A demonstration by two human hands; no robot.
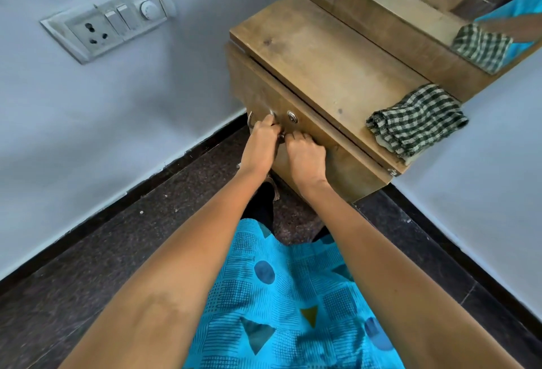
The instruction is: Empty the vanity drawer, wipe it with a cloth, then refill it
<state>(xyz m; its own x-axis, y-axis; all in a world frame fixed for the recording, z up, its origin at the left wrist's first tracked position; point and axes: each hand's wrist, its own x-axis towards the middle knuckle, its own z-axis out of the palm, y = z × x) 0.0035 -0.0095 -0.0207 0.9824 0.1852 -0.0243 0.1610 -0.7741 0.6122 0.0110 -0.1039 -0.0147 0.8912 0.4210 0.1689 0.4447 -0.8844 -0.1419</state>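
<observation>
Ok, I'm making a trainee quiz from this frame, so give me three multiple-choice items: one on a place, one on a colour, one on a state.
1. Where does the cloth lie?
A. on the floor
B. on the vanity top, at its right end
C. in the left hand

2. What colour is the cloth?
A. plain red
B. dark and cream check
C. plain blue

3. How is the drawer now?
A. shut
B. pulled fully out
C. lifted out onto the floor

Answers: B, it rests bunched on the wooden top; B, its checks show clearly; A, none of the inside shows, and the left hand and right hand are only at the handle.
</observation>
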